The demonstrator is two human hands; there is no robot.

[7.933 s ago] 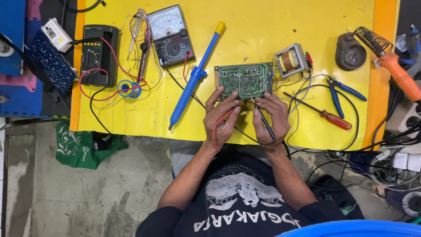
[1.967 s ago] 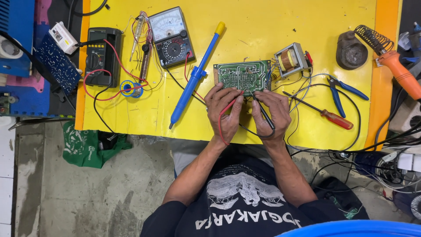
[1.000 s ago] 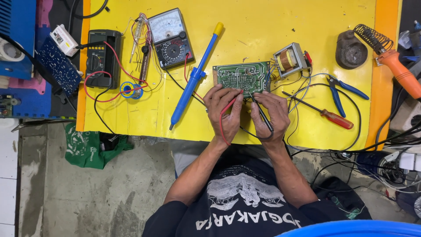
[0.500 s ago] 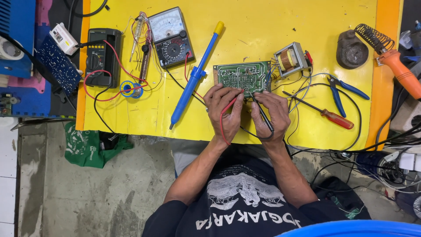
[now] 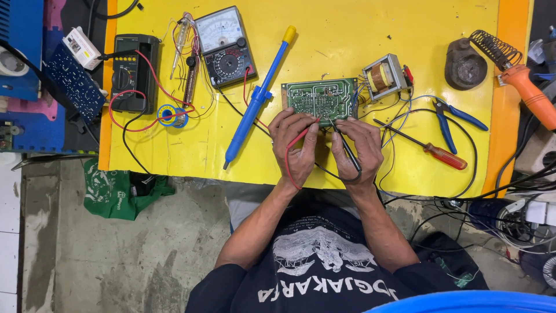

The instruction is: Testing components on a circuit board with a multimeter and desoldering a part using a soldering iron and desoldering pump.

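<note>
A green circuit board [image 5: 319, 98] lies on the yellow table [image 5: 359, 35], wired to a small transformer [image 5: 383, 76]. My left hand [image 5: 296, 148] grips a red test probe [image 5: 301, 136] whose tip touches the board's near edge. My right hand [image 5: 356, 152] pinches a black test probe [image 5: 346, 149], its tip also at the board's near edge. Both leads run back toward the analog multimeter [image 5: 225, 46] at the far left of the board.
A blue desoldering pump [image 5: 256, 101] lies left of the board. A black digital meter [image 5: 133, 72] and a solder spool [image 5: 172, 116] sit at the left. A red screwdriver [image 5: 431, 150], blue pliers [image 5: 449, 119], a soldering iron [image 5: 530, 95] and its stand [image 5: 466, 66] are on the right.
Both hands have kept the probes on the board's near edge. Only the camera view has shifted slightly.
</note>
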